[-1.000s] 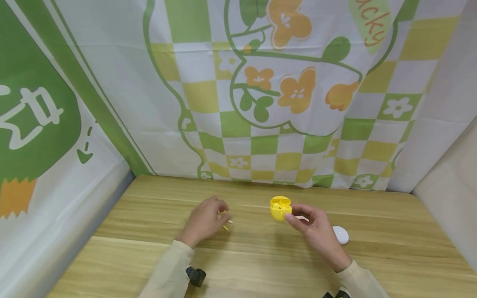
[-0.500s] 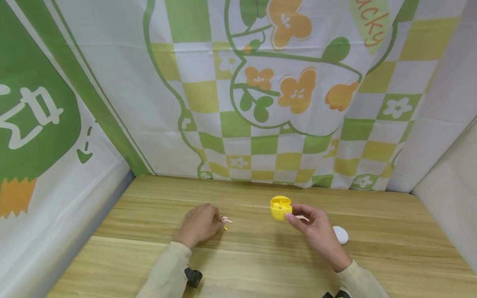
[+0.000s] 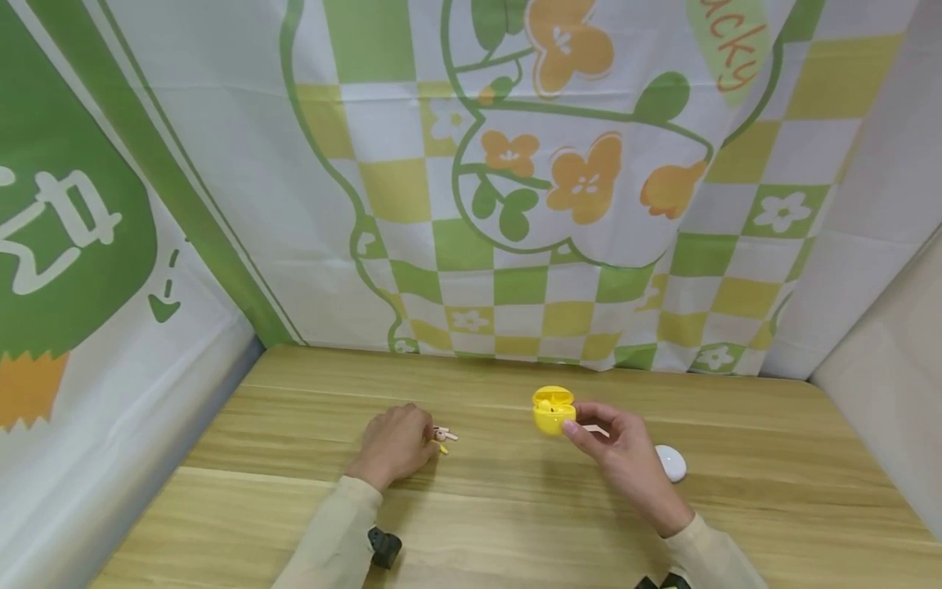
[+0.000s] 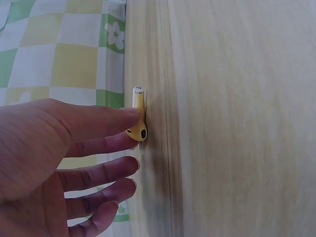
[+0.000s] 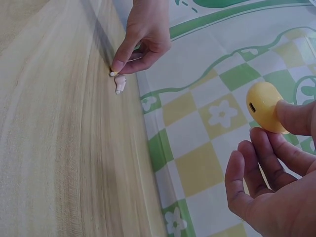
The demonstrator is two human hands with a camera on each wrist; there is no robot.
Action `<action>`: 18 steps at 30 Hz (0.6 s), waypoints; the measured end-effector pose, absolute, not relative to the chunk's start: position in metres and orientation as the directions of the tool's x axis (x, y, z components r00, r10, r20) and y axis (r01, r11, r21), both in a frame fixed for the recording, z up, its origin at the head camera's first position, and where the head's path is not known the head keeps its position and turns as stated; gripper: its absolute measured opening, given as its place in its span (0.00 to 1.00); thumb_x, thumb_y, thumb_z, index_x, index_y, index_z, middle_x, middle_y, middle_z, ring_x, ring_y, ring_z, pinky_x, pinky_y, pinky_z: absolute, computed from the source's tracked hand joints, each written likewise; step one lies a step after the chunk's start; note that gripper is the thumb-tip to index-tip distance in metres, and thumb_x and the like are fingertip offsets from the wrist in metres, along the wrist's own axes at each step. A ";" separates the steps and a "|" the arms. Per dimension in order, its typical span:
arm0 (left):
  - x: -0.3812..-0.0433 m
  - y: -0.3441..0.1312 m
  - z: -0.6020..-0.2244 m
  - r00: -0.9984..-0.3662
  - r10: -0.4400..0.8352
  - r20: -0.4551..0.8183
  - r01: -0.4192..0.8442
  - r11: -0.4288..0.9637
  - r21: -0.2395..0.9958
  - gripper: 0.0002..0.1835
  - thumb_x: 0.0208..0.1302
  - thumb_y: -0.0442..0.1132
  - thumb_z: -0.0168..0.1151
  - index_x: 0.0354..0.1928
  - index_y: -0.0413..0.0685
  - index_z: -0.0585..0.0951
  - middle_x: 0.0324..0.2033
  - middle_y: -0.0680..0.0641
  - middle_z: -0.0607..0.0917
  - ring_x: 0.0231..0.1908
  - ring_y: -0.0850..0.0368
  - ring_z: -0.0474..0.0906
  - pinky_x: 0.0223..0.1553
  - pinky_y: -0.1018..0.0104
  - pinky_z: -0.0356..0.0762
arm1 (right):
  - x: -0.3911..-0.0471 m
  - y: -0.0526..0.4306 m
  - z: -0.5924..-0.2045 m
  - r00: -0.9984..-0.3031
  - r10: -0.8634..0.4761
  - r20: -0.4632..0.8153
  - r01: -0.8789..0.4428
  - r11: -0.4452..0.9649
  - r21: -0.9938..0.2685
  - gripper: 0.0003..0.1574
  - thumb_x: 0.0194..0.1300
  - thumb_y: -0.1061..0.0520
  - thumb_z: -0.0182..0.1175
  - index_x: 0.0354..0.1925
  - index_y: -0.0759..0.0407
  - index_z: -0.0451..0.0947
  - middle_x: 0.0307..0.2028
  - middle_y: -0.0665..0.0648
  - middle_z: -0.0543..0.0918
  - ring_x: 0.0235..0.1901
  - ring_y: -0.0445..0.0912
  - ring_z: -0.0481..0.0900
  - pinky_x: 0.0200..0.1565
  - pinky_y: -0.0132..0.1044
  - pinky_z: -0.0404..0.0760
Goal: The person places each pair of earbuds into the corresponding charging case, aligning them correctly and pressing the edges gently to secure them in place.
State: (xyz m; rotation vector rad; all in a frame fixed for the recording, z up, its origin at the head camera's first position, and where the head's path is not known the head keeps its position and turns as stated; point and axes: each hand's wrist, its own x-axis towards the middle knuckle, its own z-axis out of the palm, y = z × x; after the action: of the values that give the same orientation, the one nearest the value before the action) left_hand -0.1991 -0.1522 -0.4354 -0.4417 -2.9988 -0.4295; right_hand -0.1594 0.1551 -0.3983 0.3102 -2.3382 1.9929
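Yellow earbud case (image 3: 553, 411), lid open, held above one wooden table (image 3: 515, 491) in the right hand (image 3: 621, 458).

One yellow case, pinched between right thumb and fingers; one white case (image 3: 671, 463) lies beside that wrist. The left hand (image 3: 393, 446), fingers nearly straight, touches a yellow earbud (image 4: 139, 121) on the table. The head view shows a second pale earbud (image 3: 446, 432) there; the left wrist view does not.

Your yellow earbud (image 4: 139, 123) lies on the worktop at centre-left, stem pointing away, touched by your left hand's (image 3: 393, 446) fingertips. Your yellow case (image 3: 553, 411), lid open, sits upright off the worktop at centre, pinched by your right hand (image 3: 625, 458).
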 end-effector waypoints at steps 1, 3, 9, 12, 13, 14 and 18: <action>-0.199 -0.152 -0.435 -0.956 0.270 0.118 0.292 0.920 0.263 0.10 0.55 0.41 0.76 0.23 0.53 0.83 0.25 0.54 0.78 0.26 0.58 0.72 0.27 0.58 0.72 | -0.159 0.155 -0.398 -0.978 -0.118 0.172 -0.188 0.145 -0.971 0.14 0.68 0.64 0.66 0.49 0.73 0.82 0.44 0.63 0.83 0.45 0.45 0.80 0.46 0.31 0.82; -0.199 -0.152 -0.435 -0.956 0.268 0.120 0.291 0.921 0.258 0.09 0.54 0.40 0.76 0.23 0.52 0.83 0.25 0.53 0.78 0.26 0.58 0.72 0.27 0.57 0.73 | -0.159 0.155 -0.398 -0.977 -0.119 0.176 -0.192 0.142 -0.971 0.14 0.68 0.64 0.66 0.49 0.73 0.81 0.44 0.63 0.83 0.45 0.45 0.80 0.46 0.31 0.82; -0.200 -0.152 -0.434 -0.958 0.263 0.117 0.285 0.926 0.247 0.09 0.53 0.40 0.77 0.23 0.52 0.83 0.25 0.54 0.77 0.26 0.58 0.73 0.28 0.57 0.74 | -0.159 0.154 -0.399 -0.974 -0.121 0.192 -0.208 0.131 -0.969 0.14 0.68 0.65 0.66 0.49 0.74 0.81 0.43 0.64 0.83 0.44 0.45 0.81 0.45 0.31 0.82; -0.200 -0.153 -0.433 -0.960 0.260 0.106 0.279 0.927 0.251 0.09 0.53 0.40 0.76 0.24 0.52 0.83 0.26 0.54 0.78 0.28 0.56 0.74 0.29 0.56 0.75 | -0.159 0.153 -0.400 -0.973 -0.121 0.196 -0.212 0.135 -0.968 0.13 0.67 0.66 0.66 0.48 0.74 0.82 0.42 0.64 0.84 0.44 0.45 0.81 0.45 0.31 0.82; -0.200 -0.153 -0.431 -0.960 0.261 0.105 0.279 0.927 0.250 0.08 0.53 0.40 0.76 0.24 0.52 0.84 0.27 0.54 0.78 0.28 0.56 0.74 0.30 0.55 0.75 | -0.159 0.153 -0.400 -0.973 -0.120 0.196 -0.212 0.137 -0.968 0.13 0.67 0.66 0.66 0.48 0.74 0.82 0.42 0.64 0.84 0.44 0.45 0.81 0.45 0.31 0.82; -0.199 -0.153 -0.430 -0.960 0.262 0.104 0.280 0.927 0.251 0.08 0.53 0.40 0.76 0.24 0.52 0.84 0.27 0.54 0.78 0.29 0.56 0.74 0.31 0.55 0.75 | -0.159 0.153 -0.400 -0.973 -0.119 0.199 -0.215 0.139 -0.967 0.13 0.67 0.65 0.66 0.48 0.74 0.82 0.42 0.64 0.84 0.44 0.44 0.81 0.45 0.31 0.82; -0.195 -0.152 -0.422 -0.955 0.277 0.109 0.296 0.918 0.264 0.06 0.54 0.40 0.76 0.27 0.50 0.86 0.28 0.53 0.80 0.30 0.55 0.75 0.34 0.54 0.77 | -0.159 0.154 -0.400 -0.973 -0.117 0.200 -0.216 0.141 -0.966 0.14 0.68 0.65 0.66 0.48 0.74 0.82 0.43 0.64 0.84 0.44 0.44 0.81 0.45 0.31 0.82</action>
State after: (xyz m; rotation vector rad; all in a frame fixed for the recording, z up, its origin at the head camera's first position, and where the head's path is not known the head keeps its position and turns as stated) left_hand -0.1954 -0.1520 -0.4224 -0.4499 -3.0080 -0.4311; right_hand -0.1594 0.1536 -0.4001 0.3386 -2.3146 1.9812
